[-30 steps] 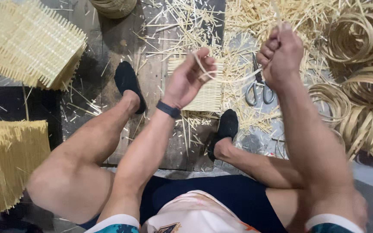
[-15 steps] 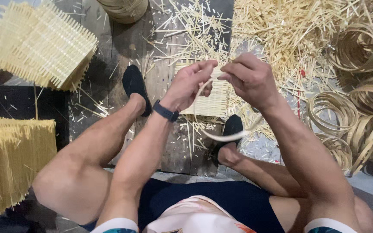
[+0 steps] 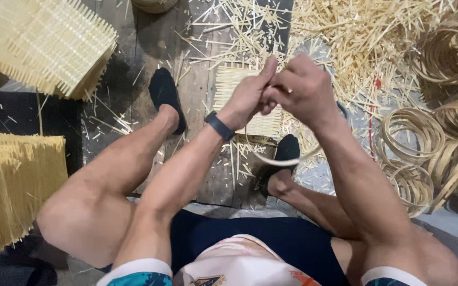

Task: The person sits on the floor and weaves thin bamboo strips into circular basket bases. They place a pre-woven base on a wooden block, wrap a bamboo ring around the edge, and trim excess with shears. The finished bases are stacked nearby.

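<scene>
We bring our left hand [image 3: 250, 95] and right hand [image 3: 303, 87] together in front of us, fingers touching, both pinched tight on one end of a thin bamboo strip [image 3: 282, 160]. From the fingertips the strip drops down and swings in a loose curve below our right wrist, across the black shoe [image 3: 287, 151] on that side; we judge the close two-handed grip is there to bend or loop the springy strip without letting it snap back. The left thumb points up above the knot of fingers, and a dark band [image 3: 220, 126] sits on that wrist.

Just beyond the fingers lies a small woven mat [image 3: 239, 87] on the wooden planks [image 3: 202, 95], held between our two feet. Off past the right hand, coiled bamboo rings [image 3: 412, 135] are stacked within reach, with loose splints [image 3: 361, 42] scattered further out. Well away from the left hand sit two woven slatted panels [image 3: 43, 45].
</scene>
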